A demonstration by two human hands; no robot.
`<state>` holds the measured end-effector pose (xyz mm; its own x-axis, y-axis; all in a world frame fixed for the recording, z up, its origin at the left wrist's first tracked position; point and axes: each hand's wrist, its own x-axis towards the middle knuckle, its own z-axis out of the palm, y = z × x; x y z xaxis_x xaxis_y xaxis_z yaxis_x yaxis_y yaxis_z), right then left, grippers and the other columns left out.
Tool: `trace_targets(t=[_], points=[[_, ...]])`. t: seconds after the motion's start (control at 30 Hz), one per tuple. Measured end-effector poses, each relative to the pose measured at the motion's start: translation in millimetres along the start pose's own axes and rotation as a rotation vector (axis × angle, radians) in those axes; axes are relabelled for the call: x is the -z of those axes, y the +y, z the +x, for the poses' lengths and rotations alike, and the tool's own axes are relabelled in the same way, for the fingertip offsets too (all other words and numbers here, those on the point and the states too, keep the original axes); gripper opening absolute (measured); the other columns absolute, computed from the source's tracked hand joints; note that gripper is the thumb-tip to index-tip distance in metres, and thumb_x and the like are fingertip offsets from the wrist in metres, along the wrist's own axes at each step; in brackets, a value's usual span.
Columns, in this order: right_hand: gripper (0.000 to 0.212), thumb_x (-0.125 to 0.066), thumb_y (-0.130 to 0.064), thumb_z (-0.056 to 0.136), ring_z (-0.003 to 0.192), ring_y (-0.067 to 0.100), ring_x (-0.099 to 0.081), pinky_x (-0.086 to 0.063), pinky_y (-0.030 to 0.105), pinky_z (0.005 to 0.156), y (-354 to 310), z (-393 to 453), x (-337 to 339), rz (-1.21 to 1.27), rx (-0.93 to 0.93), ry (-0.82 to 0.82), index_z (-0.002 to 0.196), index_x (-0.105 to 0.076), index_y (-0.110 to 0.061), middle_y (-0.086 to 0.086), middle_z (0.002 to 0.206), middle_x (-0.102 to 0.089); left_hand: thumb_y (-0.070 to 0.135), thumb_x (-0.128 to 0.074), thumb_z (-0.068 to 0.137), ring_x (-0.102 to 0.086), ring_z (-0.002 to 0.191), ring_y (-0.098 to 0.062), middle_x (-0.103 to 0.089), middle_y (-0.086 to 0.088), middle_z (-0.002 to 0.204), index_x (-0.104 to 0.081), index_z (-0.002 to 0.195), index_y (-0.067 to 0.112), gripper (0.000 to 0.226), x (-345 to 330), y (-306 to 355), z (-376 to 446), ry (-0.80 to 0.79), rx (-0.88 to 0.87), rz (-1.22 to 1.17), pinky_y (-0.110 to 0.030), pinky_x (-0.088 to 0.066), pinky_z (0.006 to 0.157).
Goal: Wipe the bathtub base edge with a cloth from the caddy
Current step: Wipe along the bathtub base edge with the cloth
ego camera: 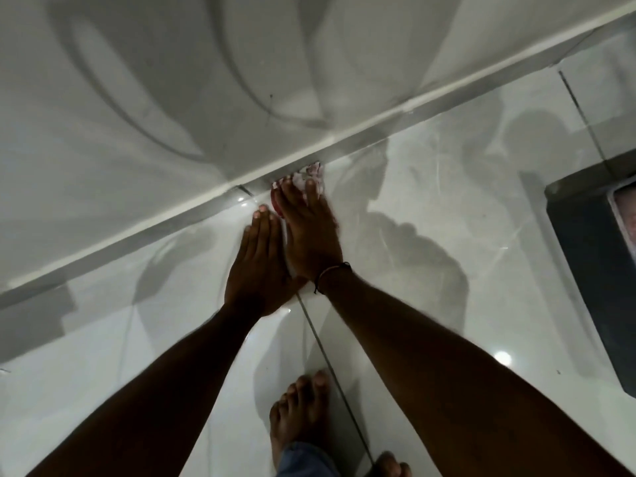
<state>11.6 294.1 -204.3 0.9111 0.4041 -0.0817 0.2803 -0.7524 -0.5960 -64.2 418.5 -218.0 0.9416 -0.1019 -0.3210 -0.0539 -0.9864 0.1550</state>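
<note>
A white bathtub side [172, 98] fills the upper left. Its base edge [344, 139] runs diagonally from lower left to upper right where it meets the glossy floor. A red and white cloth [311, 173] lies pressed against that edge. My right hand [309, 235] lies flat on top of the cloth, fingers stretched toward the tub, and hides most of it. My left hand [258, 266] rests flat on the floor tile just left of the right hand, touching it, with its fingers straight and together.
Shiny white floor tiles [447, 304] with a grout line [330, 366] reflect my shadow. My bare foot [303, 407] stands near the bottom centre. A dark container [592, 263] sits at the right edge.
</note>
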Motion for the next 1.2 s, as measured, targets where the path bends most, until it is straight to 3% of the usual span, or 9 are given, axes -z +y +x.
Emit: trace_targets(t=[0.17,0.27,0.4,0.57,0.83,0.93,1.03,1.1,1.2], points=[[0.068,-0.033,-0.005,0.097,0.163,0.036,-0.009,-0.017,0.056,0.131,7.2,0.9,2.4,-0.056,-0.12,0.06,0.163,-0.035,-0.026,-0.002,0.173,-0.026,0.087,-0.037,0.09,-0.002,0.164,-0.039,-0.004,-0.029,0.174,-0.01,0.165,-0.007,0.123,3.8,-2.8,-0.3,0.011,0.01,-0.048,-0.046,-0.006,0.133],[0.059,-0.023,-0.023,0.104,0.161,0.038,-0.017,-0.022,0.056,0.13,-3.5,-1.2,-7.6,-0.098,0.043,0.006,0.159,-0.043,-0.021,0.002,0.17,-0.035,0.086,-0.034,0.093,-0.003,0.164,-0.04,-0.006,-0.03,0.174,-0.012,0.165,-0.007,0.119,2.0,-8.6,-0.4,0.034,-0.034,-0.01,-0.048,-0.007,0.134],[0.068,-0.035,-0.005,0.094,0.161,0.036,-0.021,-0.02,0.05,0.13,22.4,3.8,4.0,-0.182,0.16,-0.005,0.158,-0.045,-0.025,-0.001,0.169,-0.037,0.087,-0.043,0.089,-0.007,0.164,-0.04,-0.009,-0.029,0.174,-0.013,0.164,-0.007,0.124,-0.8,-6.7,0.2,0.061,0.017,-0.026,-0.052,-0.011,0.134],[0.054,-0.033,-0.018,0.107,0.159,0.035,-0.025,-0.023,0.043,0.13,119.1,19.6,59.9,-0.207,-0.021,0.146,0.157,-0.046,-0.034,-0.002,0.168,-0.039,0.084,-0.053,0.085,-0.001,0.165,-0.035,-0.002,-0.025,0.176,-0.006,0.166,-0.003,0.127,2.7,0.3,4.0,0.078,0.046,-0.049,-0.05,-0.007,0.134],[0.051,-0.041,-0.004,0.104,0.15,0.026,-0.044,-0.026,0.037,0.131,283.2,67.3,183.2,-0.349,-0.293,0.397,0.151,-0.052,-0.021,-0.003,0.158,-0.049,0.084,-0.051,0.084,0.01,0.165,-0.029,0.007,-0.018,0.177,-0.003,0.167,0.0,0.128,-1.2,-0.2,9.4,0.052,0.094,-0.02,-0.038,0.008,0.133],[0.051,-0.067,-0.017,0.102,0.113,0.001,-0.061,-0.046,0.02,0.106,350.5,87.0,214.4,0.195,-0.459,0.531,0.149,-0.048,-0.011,-0.008,0.122,-0.061,0.085,-0.046,0.085,0.014,0.165,-0.026,0.013,-0.014,0.177,0.002,0.168,0.002,0.126,-3.1,-0.7,10.6,0.044,0.096,-0.024,-0.036,0.011,0.132],[0.053,-0.063,-0.001,0.095,0.128,-0.024,-0.032,-0.001,0.014,0.126,371.9,91.6,239.1,-0.247,-0.241,0.405,0.146,-0.055,-0.005,-0.032,0.125,-0.039,0.087,-0.038,0.087,0.016,0.164,-0.026,0.015,-0.015,0.176,0.005,0.167,0.003,0.125,-5.6,-0.7,10.5,0.037,0.107,-0.035,-0.036,0.01,0.132],[0.06,-0.052,0.002,0.097,0.142,-0.003,-0.036,0.008,0.024,0.129,341.2,84.4,235.0,-0.301,-0.279,0.36,0.151,-0.052,-0.024,-0.024,0.143,-0.045,0.089,-0.033,0.087,0.015,0.164,-0.028,0.014,-0.017,0.176,0.006,0.167,0.003,0.124,-4.9,0.6,10.9,0.021,0.1,-0.04,-0.041,0.006,0.133],[0.053,-0.041,-0.005,0.098,0.153,0.042,-0.035,-0.012,0.051,0.13,282.5,74.8,199.3,-0.262,-0.327,0.311,0.15,-0.05,0.001,0.024,0.161,-0.043,0.086,-0.037,0.087,0.01,0.165,-0.032,0.011,-0.021,0.176,0.005,0.167,0.002,0.124,-1.4,2.8,11.7,0.02,0.099,-0.048,-0.047,-0.001,0.134]])
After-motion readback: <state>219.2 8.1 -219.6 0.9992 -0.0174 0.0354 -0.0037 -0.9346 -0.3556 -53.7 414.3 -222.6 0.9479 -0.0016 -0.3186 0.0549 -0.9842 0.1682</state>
